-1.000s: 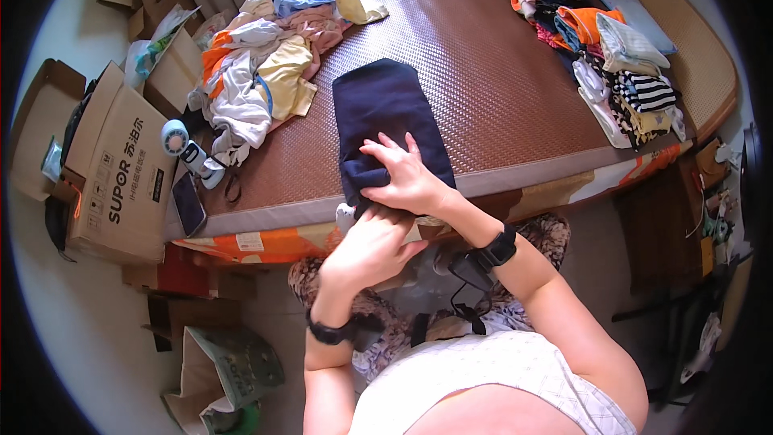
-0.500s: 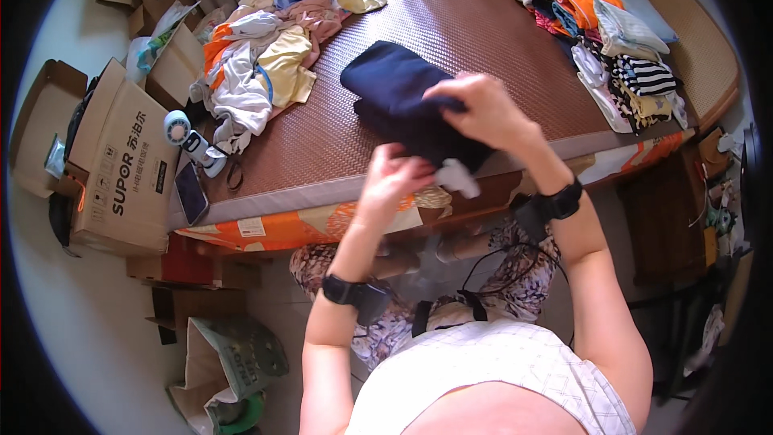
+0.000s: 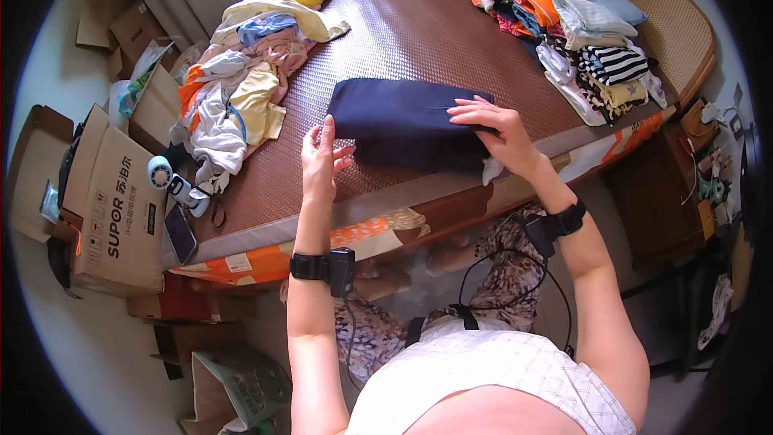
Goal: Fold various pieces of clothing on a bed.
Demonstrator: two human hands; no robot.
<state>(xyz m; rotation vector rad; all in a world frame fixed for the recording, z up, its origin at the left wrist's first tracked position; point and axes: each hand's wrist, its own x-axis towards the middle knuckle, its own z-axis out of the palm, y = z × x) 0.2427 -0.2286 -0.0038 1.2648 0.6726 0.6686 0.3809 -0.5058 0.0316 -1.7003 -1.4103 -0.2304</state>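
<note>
A folded dark navy garment lies crosswise near the front edge of the bed, its kind not clear from the folds. At its left end is my left hand, fingers apart and thumb up beside the cloth's edge. My right hand rests at the other end, its fingers stretched flat over the top; the thumb is mostly hidden. A small white bit of cloth pokes out below the garment near my right wrist. Both wrists carry black strapped devices.
A loose heap of clothes spreads along the bed's left side. Folded clothes are stacked at the right by the headboard. A phone and a small handheld fan lie at the left corner, beside a large cardboard box.
The navy garment has been turned and flattened into a level rectangle. My left hand has moved left to its end; my right hand has loosened from its grip. The view has shifted slightly.
</note>
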